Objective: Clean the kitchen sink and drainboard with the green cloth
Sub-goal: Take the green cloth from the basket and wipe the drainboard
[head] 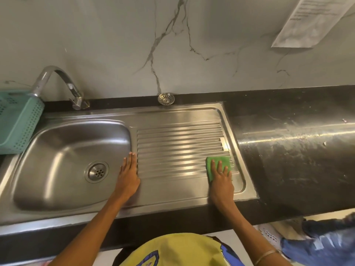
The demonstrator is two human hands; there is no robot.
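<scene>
A steel sink basin [63,150] with a round drain [97,171] lies at the left. The ribbed steel drainboard [178,143] adjoins it on the right. A folded green cloth [216,162] lies at the drainboard's near right corner. My right hand [221,175] presses flat on the cloth with straight fingers. My left hand [129,173] rests flat on the strip between basin and drainboard, fingers straight, holding nothing.
A curved chrome tap [63,81] stands behind the basin. A teal perforated basket [19,121] sits at the far left. A loose drain strainer [166,98] lies on the black counter [297,146] by the marble wall. Another person's leg in jeans [322,240] is at the lower right.
</scene>
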